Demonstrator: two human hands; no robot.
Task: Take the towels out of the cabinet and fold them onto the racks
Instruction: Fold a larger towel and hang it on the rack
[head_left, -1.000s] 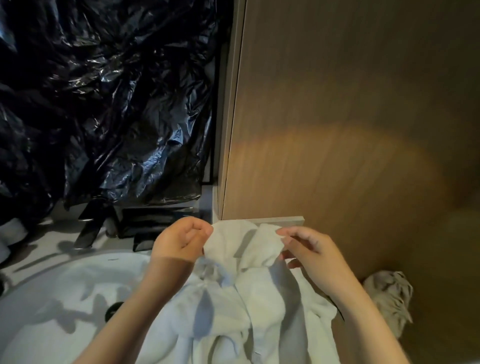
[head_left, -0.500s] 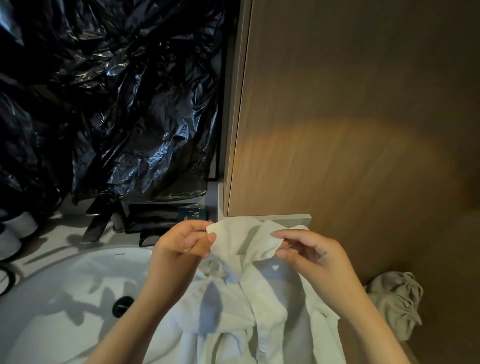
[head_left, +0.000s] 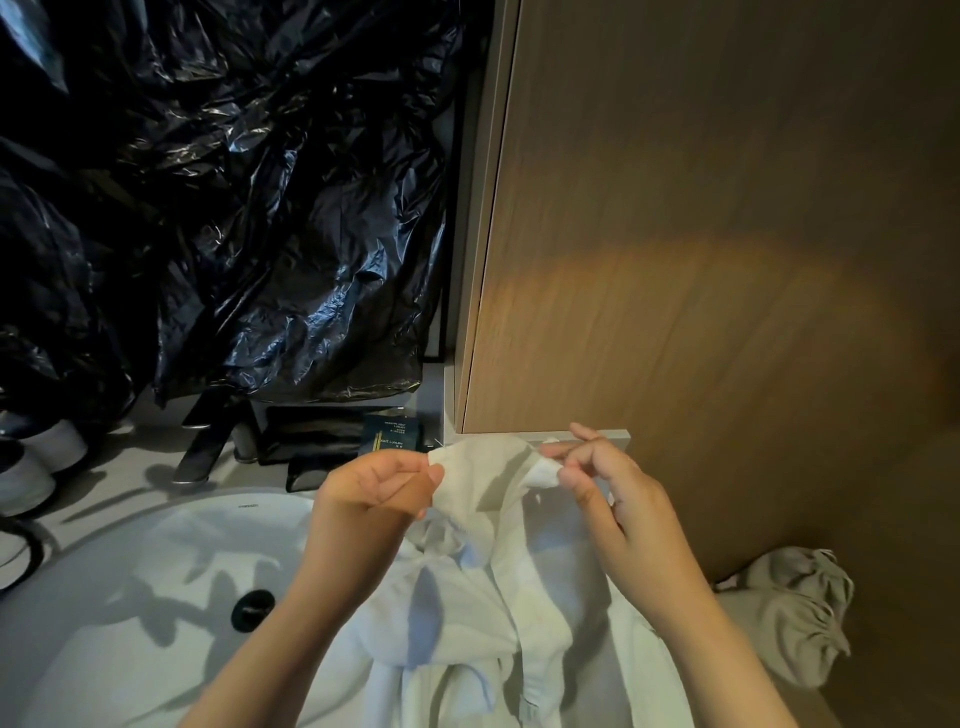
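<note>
Left hand and right hand each pinch a top corner of the white cloth towel, which hangs beside the round white sink. Brown wooden cabinet panel close behind; crumpled black plastic sheeting left; bunched grey cloth right.

The towel in the lower middle of the frame is plain white, with bluish-grey shadows in its folds. The sink at the lower left is white too, and its drain is black. The plastic sheet in the upper left is glossy black, with pale bluish glints on its wrinkles. The cabinet panel on the right is brown with a fine wood grain, and a warm orange patch lies across its middle. Its edge strip is light grey. A small box below the sheet is dark with gold lettering. The crumpled cloth at the lower right is beige-grey.
</note>
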